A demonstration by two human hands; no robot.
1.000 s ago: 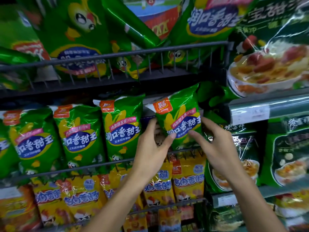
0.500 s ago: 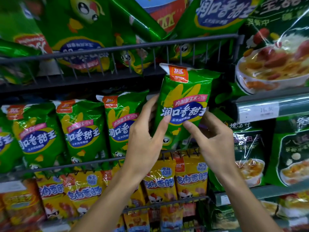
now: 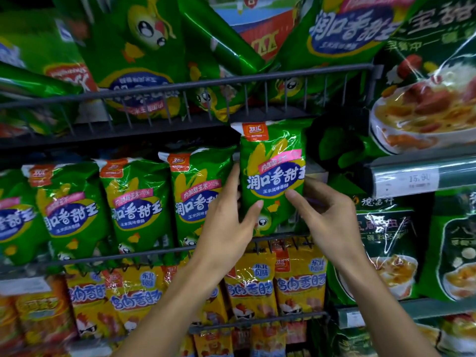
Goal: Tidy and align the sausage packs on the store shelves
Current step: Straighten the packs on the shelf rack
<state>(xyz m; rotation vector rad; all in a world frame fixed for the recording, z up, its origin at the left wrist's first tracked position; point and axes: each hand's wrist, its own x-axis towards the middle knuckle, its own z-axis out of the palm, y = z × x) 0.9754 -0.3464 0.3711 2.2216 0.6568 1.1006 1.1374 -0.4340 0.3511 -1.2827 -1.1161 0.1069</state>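
Hands flank green corn sausage pack (image 3: 273, 173) at right end of middle wire shelf (image 3: 128, 256). Left hand (image 3: 226, 228) at pack's 8 o'clock, right hand (image 3: 327, 217) at 4 o'clock; fingers of both curled round lower edges, pinching it. Long axis near upright, top toward 12. Pack sits higher than row of neighbour packs (image 3: 195, 197) at its 9 o'clock; likely needs lowering to match. Both hands equally near.

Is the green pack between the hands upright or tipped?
Upright: the green pack has its orange logo on top, sides near vertical, like its neighbours.
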